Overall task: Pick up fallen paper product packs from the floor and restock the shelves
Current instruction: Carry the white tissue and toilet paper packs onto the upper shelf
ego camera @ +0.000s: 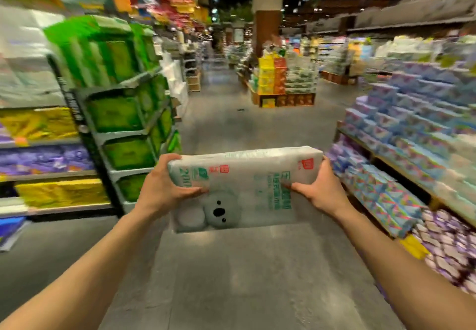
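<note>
A white paper product pack [247, 175] with green and red print and a grey koala picture is held level at chest height over the aisle floor. My left hand [164, 183] grips its left end, thumb on the near face. My right hand [319, 188] grips its right end the same way. Shelves of paper packs line both sides: green packs in a dark rack [123, 113] on the left, blue and purple packs on a stepped shelf [401, 139] on the right. The picture is blurred by motion.
The grey aisle floor [231, 278] runs ahead to a pallet display of yellow and orange boxes [280, 82] beside a column. Yellow and purple packs [43, 154] fill the far left shelves. Purple packs [448, 247] sit low at the right.
</note>
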